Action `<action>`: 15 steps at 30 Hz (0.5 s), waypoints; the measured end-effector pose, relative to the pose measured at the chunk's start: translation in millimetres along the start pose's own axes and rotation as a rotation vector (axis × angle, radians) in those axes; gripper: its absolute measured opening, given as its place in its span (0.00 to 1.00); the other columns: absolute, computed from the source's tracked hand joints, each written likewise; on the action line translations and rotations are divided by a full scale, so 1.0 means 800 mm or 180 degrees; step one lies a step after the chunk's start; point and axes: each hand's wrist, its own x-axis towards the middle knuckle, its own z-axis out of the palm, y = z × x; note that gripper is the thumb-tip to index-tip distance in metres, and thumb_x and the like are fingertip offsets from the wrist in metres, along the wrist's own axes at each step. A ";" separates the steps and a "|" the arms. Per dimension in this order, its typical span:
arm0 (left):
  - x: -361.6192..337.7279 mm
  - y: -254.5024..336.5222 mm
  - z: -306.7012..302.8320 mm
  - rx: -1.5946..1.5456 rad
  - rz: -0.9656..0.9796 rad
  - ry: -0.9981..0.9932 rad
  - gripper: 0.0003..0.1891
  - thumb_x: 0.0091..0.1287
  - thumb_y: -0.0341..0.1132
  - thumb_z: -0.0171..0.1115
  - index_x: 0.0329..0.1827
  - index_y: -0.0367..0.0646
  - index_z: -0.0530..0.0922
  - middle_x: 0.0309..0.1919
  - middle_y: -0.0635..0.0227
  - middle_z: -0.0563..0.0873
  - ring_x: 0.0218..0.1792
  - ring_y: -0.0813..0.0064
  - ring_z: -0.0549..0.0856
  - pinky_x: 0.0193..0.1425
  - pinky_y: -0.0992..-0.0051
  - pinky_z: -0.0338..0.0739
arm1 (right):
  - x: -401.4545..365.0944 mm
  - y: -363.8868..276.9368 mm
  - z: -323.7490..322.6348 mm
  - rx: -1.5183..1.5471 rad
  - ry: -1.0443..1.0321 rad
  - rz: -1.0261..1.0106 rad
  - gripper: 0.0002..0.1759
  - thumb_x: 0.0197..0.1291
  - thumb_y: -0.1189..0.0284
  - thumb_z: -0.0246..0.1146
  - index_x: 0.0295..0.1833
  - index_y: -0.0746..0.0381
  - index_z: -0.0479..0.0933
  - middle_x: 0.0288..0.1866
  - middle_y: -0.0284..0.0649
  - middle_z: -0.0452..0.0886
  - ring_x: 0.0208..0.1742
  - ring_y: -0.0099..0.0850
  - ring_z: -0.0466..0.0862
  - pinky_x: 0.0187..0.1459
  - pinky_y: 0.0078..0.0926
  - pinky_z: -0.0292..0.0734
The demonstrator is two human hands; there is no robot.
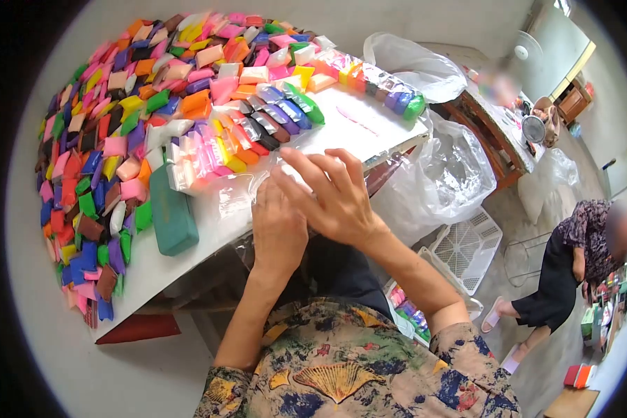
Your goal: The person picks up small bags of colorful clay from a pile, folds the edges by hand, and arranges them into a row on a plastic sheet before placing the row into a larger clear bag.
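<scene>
My left hand is at the table's front edge, beside the open end of a clear plastic bag. Its fingertips are blurred and partly covered by my other hand, so their grip is hidden. Over it lies my right hand, its fingers stretched and apart, the thumb side against the left hand. Just beyond both hands, neat rows of small coloured packets lie in clear plastic, from white and pink through yellow, orange, red and black to purple and green. A green box stands left of the bag.
A large heap of loose coloured packets covers the table's left and back. Another bagged row of packets lies at the back right. Clear bags hang at the right edge, above a white basket. Another person is on the right.
</scene>
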 end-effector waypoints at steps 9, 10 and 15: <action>0.000 -0.012 -0.024 0.0372 -0.0031 -0.0436 0.18 0.73 0.32 0.53 0.62 0.32 0.77 0.70 0.43 0.71 0.71 0.44 0.68 0.76 0.51 0.59 | -0.054 0.004 0.009 0.0075 -0.0621 0.0760 0.13 0.48 0.70 0.66 0.39 0.67 0.81 0.46 0.47 0.83 0.46 0.41 0.83 0.52 0.41 0.78; 0.002 -0.011 -0.028 0.0374 0.0046 -0.0372 0.17 0.73 0.32 0.54 0.61 0.33 0.77 0.70 0.43 0.72 0.71 0.45 0.70 0.76 0.52 0.60 | -0.060 0.006 0.015 0.0095 -0.0694 0.0876 0.13 0.49 0.69 0.66 0.38 0.68 0.81 0.48 0.49 0.83 0.50 0.44 0.83 0.56 0.41 0.78; -0.007 -0.037 -0.030 0.0464 0.0209 -0.0469 0.19 0.76 0.34 0.50 0.63 0.34 0.77 0.68 0.42 0.73 0.70 0.43 0.70 0.75 0.52 0.61 | -0.067 0.008 0.057 -0.0170 -0.0460 0.1142 0.18 0.52 0.61 0.69 0.37 0.66 0.81 0.46 0.48 0.78 0.54 0.43 0.77 0.59 0.41 0.70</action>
